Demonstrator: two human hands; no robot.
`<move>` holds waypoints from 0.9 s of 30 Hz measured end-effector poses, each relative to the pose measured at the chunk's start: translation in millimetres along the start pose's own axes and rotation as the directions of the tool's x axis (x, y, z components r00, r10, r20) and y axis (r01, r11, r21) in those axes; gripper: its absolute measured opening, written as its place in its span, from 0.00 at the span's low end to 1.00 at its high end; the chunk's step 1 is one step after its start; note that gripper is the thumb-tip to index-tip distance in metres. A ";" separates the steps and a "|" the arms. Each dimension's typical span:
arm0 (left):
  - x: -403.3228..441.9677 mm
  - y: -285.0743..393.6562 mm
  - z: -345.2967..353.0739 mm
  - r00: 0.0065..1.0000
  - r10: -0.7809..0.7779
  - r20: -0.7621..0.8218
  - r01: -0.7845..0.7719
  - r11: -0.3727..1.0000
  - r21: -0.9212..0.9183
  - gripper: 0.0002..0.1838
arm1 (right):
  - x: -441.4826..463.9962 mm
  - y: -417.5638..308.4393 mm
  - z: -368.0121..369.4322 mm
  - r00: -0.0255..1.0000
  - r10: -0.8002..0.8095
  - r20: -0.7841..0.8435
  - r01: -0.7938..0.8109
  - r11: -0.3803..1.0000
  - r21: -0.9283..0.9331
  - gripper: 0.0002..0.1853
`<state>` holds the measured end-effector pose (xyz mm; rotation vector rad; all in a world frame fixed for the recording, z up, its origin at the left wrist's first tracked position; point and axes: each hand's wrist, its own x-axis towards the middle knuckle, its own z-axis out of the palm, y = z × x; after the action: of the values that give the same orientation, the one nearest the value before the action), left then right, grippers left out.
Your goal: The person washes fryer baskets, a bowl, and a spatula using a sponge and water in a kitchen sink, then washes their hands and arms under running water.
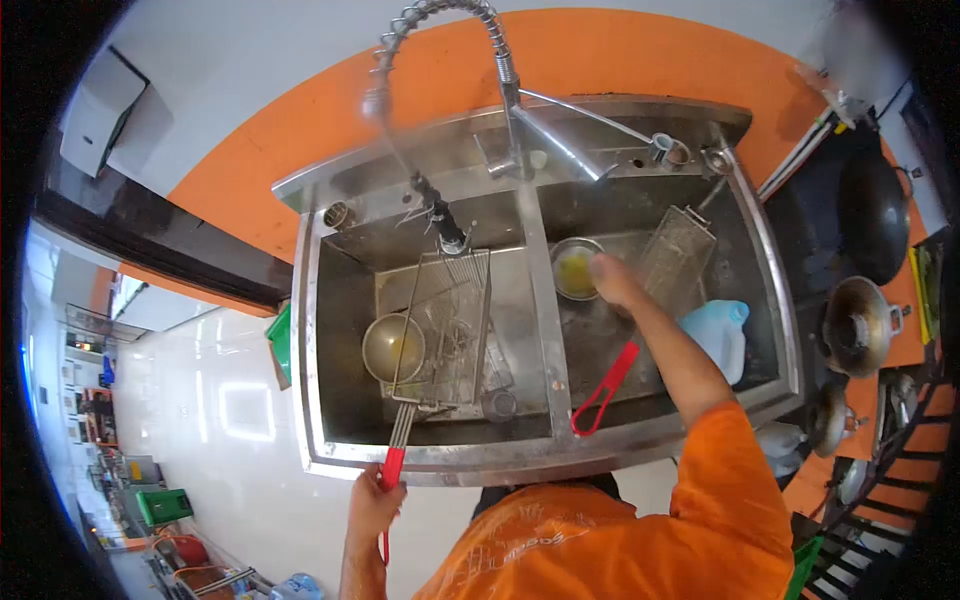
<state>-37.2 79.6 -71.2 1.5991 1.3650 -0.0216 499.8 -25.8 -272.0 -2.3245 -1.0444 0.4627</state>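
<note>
My left hand (375, 500) is wrapped around the red handle of a wire fryer basket (440, 330), which lies tilted in the left basin of a steel double sink (553, 350). Partly behind the basket's wires is a metal bowl (382, 350) with something yellowish inside. In the right basin, my right hand (614, 282) is at the rim of a second metal bowl (562, 290) containing yellow stuff. Its fingers look curled, and what they hold is hidden. Another wire fryer basket (680, 255) leans beside that hand, and a red handle (608, 388) shows below my forearm.
A spring-hose faucet (510, 90) arches over the sink, its black spray head (450, 235) hanging above the left basin. A light-blue jug (720, 335) stands in the right basin. Woks and pans (860, 325) are at the right; a green crate (163, 507) is at the left.
</note>
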 end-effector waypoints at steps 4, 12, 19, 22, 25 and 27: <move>-44.8 44.3 17.6 0.988 -0.143 -0.049 0.148 0.981 0.128 0.14 | 115.4 129.1 157.2 0.990 0.028 0.138 0.008 0.968 -0.252 0.23; -86.5 65.4 42.3 0.966 -0.156 -0.209 0.218 0.922 0.319 0.07 | 89.5 111.1 193.6 0.902 0.401 0.161 -0.328 0.877 -0.352 0.25; -114.9 66.5 42.2 0.962 -0.162 -0.220 0.210 0.953 0.220 0.10 | 91.5 103.6 177.3 0.944 0.329 -0.008 -0.328 0.939 -0.100 0.28; -125.7 88.3 31.4 0.972 -0.178 -0.152 0.217 0.929 0.301 0.10 | 94.8 87.0 135.5 0.933 0.359 -0.039 -0.357 0.933 0.042 0.26; -136.6 106.7 18.9 0.971 -0.233 -0.045 0.237 0.959 0.153 0.11 | 84.7 59.1 88.3 0.887 0.462 -0.001 -0.426 0.819 0.384 0.21; -140.7 87.4 13.8 0.972 -0.233 0.038 0.236 0.966 -0.107 0.13 | 61.5 36.1 50.0 0.889 0.451 0.083 -0.409 0.699 0.586 0.17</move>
<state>-15.1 -21.8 58.7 1.3345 1.5038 -0.1060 534.6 18.1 -338.7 -1.9601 -0.2272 0.7604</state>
